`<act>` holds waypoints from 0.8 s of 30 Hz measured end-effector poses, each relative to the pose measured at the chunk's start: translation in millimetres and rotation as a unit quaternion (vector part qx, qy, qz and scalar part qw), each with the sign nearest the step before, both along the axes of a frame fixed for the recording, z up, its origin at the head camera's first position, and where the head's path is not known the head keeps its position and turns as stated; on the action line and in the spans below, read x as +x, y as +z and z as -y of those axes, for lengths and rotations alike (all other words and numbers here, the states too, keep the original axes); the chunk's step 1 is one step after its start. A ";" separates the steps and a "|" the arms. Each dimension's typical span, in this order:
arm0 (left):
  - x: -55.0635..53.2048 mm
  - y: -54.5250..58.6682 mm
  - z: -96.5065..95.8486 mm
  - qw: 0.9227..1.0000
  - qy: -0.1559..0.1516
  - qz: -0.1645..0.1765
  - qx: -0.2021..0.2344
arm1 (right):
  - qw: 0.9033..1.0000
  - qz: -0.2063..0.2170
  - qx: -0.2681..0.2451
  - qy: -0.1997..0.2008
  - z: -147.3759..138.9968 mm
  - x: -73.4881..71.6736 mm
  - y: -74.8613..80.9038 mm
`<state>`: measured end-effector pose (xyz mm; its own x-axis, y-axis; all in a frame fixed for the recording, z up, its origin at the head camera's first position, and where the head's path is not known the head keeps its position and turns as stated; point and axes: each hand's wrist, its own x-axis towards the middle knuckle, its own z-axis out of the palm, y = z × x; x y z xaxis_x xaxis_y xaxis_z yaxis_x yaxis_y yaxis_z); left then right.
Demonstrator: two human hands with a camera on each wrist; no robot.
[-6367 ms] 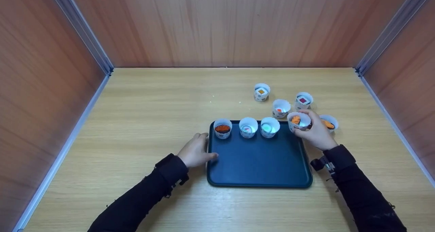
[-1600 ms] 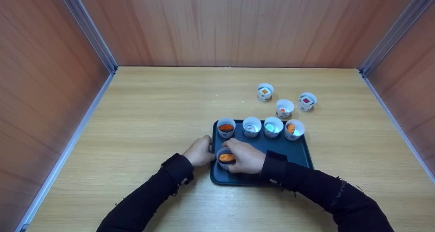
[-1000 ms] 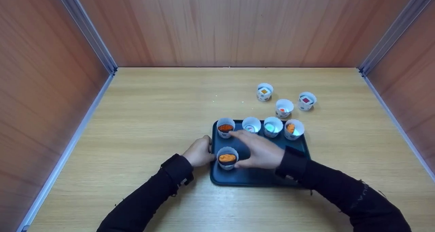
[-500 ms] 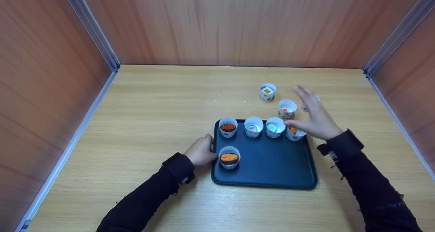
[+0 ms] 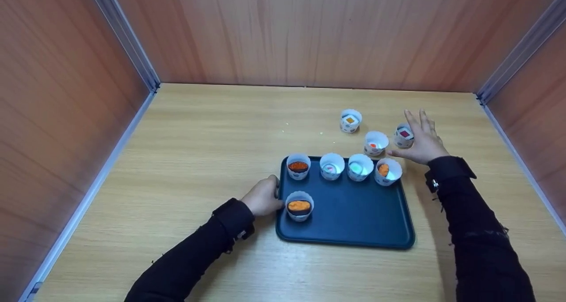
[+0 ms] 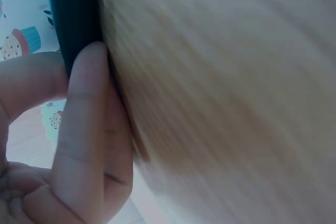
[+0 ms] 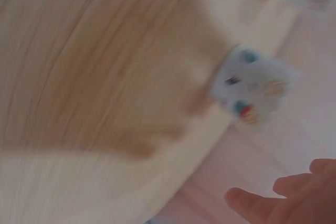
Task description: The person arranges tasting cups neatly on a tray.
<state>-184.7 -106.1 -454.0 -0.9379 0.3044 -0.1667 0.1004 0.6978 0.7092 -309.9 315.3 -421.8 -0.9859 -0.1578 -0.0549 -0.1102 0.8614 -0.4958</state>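
Note:
My left hand (image 5: 261,196) pinches the left rim of a dark blue-green tray (image 5: 353,213); the left wrist view shows the thumb and fingers (image 6: 86,108) on the rim (image 6: 79,14). My right hand (image 5: 422,145) is spread, holding nothing, just right of a paper cup with a dark red diamond (image 5: 403,135) and partly over it. In the right wrist view the fingers stay apart from a blurred printed cup (image 7: 254,85). A cup with an orange topping on a dark base (image 5: 299,207) stands near the tray's left edge.
Along the tray's back edge stand a cup with red-orange filling (image 5: 298,167), one with a pinkish bit (image 5: 332,166), one with pale green (image 5: 360,167) and one with orange (image 5: 388,172). Behind them are a cup with a red bit (image 5: 376,143) and one with a yellow diamond (image 5: 350,121).
My right hand placed an orange-filled cup at the tray's back right, then another at its left. It released that one and moved right and back. The left hand stayed at the tray.

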 end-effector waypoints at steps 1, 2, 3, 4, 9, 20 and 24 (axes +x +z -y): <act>-0.1 0.2 0.0 1.000 -0.001 -0.003 -0.003 | 1.000 0.008 0.008 -0.003 -0.4 -2.9 -1.2; -0.1 0.3 0.0 1.000 -0.003 -0.005 -0.004 | 1.000 0.017 0.012 -0.006 -0.6 -5.6 -2.2; -0.2 0.6 -0.2 1.000 -0.004 -0.007 -0.007 | 1.000 0.025 0.014 -0.008 -0.6 -8.0 -2.9; -0.3 0.8 -0.3 1.000 -0.006 -0.008 -0.009 | 0.999 0.034 0.014 -0.010 -0.8 -10.2 -3.6; -0.7 1.9 -1.4 1.000 -0.010 -0.003 -0.012 | 0.998 0.066 0.005 -0.025 -3.0 -18.5 -6.6; -0.5 4.2 -0.7 1.000 -0.001 0.014 -0.009 | 0.999 0.040 0.020 -0.019 -2.0 -23.5 -12.2; -0.1 3.6 -1.3 1.000 0.003 0.017 -0.013 | 1.000 0.012 0.018 -0.013 -1.7 -21.9 -12.8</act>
